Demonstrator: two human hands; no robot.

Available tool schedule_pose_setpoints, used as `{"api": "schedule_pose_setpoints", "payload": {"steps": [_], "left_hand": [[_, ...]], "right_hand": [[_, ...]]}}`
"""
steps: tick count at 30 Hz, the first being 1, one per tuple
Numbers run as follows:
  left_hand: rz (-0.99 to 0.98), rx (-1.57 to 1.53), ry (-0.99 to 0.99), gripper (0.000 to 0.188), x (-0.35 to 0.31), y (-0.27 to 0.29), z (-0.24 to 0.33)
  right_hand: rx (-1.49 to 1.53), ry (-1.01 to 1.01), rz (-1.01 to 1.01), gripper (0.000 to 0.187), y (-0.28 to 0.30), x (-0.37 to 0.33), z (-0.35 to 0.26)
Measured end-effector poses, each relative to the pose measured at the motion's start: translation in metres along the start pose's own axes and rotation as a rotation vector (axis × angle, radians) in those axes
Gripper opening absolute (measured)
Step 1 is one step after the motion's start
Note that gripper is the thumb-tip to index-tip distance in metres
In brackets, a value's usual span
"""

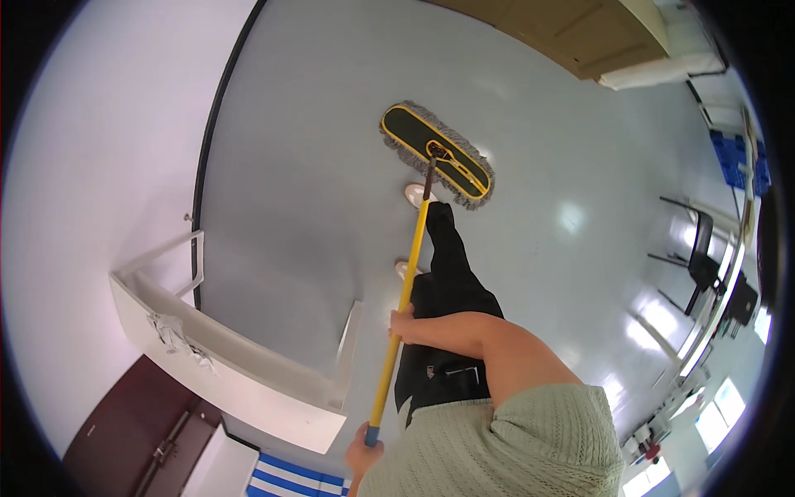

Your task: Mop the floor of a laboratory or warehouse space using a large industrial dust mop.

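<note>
A flat dust mop lies with its oval grey-fringed mop head [436,153] on the grey floor, ahead of my light-coloured shoes. From its centre a yellow mop handle [401,319] slants back toward my body. My right hand [402,324] is wrapped around the handle at its middle, the bare forearm crossing in front of my black trousers. Lower down, my left hand [363,452] closes around the blue-grey top end of the handle. Some of its fingers are hidden behind the pole.
On the left stands a white table [240,348] with crumpled clear plastic [178,338] on it, close to the wall. A brown panelled piece [571,37] is at the far right. Chairs [704,257] and a blue crate [737,161] line the right side. Behind is a dark red door [124,422].
</note>
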State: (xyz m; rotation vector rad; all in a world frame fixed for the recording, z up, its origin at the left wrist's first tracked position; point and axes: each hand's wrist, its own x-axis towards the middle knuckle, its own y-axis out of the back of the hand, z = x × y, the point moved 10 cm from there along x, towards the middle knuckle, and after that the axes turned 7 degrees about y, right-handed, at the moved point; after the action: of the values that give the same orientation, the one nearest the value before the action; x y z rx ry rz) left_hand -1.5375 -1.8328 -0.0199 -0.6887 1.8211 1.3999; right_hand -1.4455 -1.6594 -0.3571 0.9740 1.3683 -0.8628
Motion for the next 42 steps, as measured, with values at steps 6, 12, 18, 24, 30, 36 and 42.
{"api": "schedule_pose_setpoints", "payload": {"steps": [6,12,18,24,30,36,42], "left_hand": [[0.001,-0.162,0.021,0.050,0.046,0.009,0.144],[-0.636,-0.900,0.088,0.038,0.155,0.053,0.331],[-0.718,-1.156,-0.149,0.025,0.240,0.212,0.495],[-0.525,-1.219,-0.089,0.020,0.263,0.252,0.448],[-0.477,-1.285,0.059,0.031,0.239,0.211,0.343],[-0.387,-1.253,0.129,0.060,0.157,0.181,0.204],[-0.390,-0.999,0.071,0.064,0.112,0.164,0.085]], "right_hand": [[-0.061,0.167,0.081,0.032,0.050,0.053,-0.174],[-0.133,0.428,0.129,0.033,0.050,0.095,-0.438],[-0.169,0.656,0.002,0.013,0.003,0.119,-0.692],[-0.643,0.895,-0.100,0.011,-0.103,0.184,-0.696],[-1.807,1.313,-0.148,0.017,-0.225,0.141,-0.573],[-0.486,0.641,-0.079,0.031,-0.220,0.015,-0.413],[-0.570,0.605,0.002,0.040,-0.214,0.026,-0.232]]}}
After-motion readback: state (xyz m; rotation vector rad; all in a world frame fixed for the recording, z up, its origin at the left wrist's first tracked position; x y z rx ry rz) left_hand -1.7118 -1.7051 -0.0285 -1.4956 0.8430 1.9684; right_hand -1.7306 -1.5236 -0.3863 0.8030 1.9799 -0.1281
